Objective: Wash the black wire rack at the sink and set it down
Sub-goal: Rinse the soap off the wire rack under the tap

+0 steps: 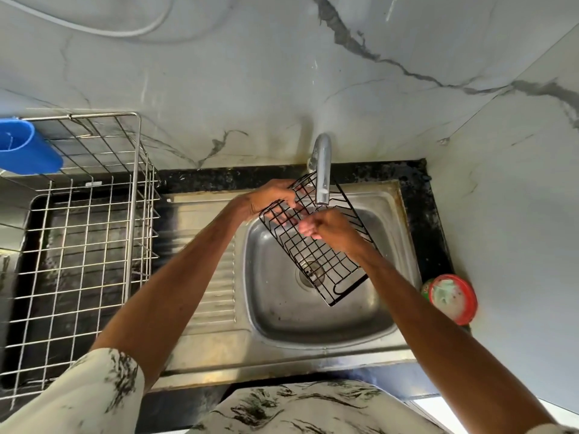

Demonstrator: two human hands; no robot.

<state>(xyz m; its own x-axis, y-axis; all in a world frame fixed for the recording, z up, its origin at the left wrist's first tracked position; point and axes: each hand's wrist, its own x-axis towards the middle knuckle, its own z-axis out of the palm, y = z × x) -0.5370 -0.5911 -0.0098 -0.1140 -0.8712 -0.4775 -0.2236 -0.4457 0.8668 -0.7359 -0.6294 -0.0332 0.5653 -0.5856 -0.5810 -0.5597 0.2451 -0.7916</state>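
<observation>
- Patterned sleeve [103,389] and shirt front [297,408] sit closest to the lens; both bare forearms reach out over the sink [282,321].
- Black wire rack [326,264] is held tilted in the air above the basin, its far end under the tap [322,170] and its near end over the drain.
- Left hand [269,198] grips the rack's far-left edge, fingers curled round the wires.
- Right hand [326,227] lies on the mesh near the middle, fingers bent onto the wires, pinching or rubbing them; no sponge shows.
- Progress, my read: mid-wash. Rack is at the tap being worked by hand; can't tell if water is running, and no suds show on the wires.
- Left to do: finish the rinse, then set it down. Likely spots are the ribbed drainboard [216,277] or the steel dish basket [94,245] to the left; neither holds the rack yet.
- 1 blue cup [25,148] hangs on that basket's far corner.
- Writing: 1 red-rimmed tub [452,297] with whitish contents sits right of the sink; its green side may carry print, but it's too blurred to read. No other brand or label visible.
</observation>
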